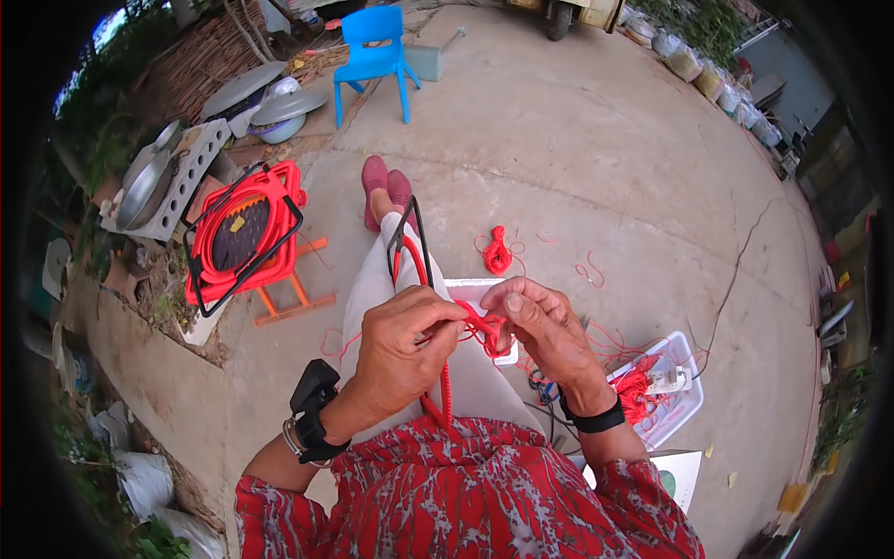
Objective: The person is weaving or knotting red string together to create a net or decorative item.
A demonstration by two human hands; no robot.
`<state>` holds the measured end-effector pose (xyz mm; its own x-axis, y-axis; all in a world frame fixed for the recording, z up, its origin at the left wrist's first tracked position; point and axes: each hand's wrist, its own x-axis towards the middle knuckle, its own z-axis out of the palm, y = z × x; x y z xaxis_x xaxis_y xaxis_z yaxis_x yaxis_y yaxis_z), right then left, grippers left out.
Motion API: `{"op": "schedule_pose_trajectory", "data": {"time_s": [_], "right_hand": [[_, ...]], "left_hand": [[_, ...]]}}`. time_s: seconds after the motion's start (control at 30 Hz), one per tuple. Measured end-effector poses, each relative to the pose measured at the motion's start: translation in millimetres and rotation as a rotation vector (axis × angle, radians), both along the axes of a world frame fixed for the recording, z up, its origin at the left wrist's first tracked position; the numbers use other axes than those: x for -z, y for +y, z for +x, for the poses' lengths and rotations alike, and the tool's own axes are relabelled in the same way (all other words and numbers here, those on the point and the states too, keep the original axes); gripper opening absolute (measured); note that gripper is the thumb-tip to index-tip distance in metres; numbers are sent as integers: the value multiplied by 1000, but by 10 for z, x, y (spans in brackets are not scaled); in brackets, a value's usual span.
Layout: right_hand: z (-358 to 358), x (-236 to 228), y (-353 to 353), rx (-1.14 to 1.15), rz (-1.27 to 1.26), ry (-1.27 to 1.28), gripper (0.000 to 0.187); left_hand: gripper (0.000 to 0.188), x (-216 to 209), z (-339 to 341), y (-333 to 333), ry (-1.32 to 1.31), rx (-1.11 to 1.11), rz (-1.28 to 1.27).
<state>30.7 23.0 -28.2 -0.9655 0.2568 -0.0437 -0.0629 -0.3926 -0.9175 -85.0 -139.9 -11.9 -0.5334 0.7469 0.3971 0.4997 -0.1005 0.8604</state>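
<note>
Over my lap, my left hand (410,337) pinches red cord (482,326) between thumb and fingertips. My right hand (548,334) faces it with curled fingers, closed on loops of the same cord. The loops hang tangled between the two hands. Against my legs rests a black metal frame (424,244), partly wrapped in red, its lower part hidden behind my left hand. A red wrapped bar (445,391) runs down to my waist. Beyond my hands, a white tray (466,289) shows in part below my legs.
A red cord bundle (496,252) lies on the concrete ahead. At right, a white basket (691,396) holds more red cord. Left stands a stack of red-and-black folding frames (244,233) on an orange stand (298,303). A blue chair (374,58) stands farther off.
</note>
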Motion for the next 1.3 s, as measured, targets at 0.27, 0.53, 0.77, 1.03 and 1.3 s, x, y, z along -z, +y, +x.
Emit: {"op": "schedule_pose_trajectory", "data": {"time_s": [0.27,0.53,0.77,1.03,1.3], "right_hand": [[27,-45,93,-89,97,-38,12],[4,110,123,86,58,-106,12],[-36,272,175,194,-80,56,11],[80,388,444,19,-642,195,11],[160,420,632,88,-828,208,15]], "left_hand": [[16,-80,3,241,358,1,114],[13,-74,-12,228,216,128,28],[15,-127,21,211,349,257,-3],[13,-114,-64,204,-3,465,51],[13,-178,-81,122,-445,619,208]]}}
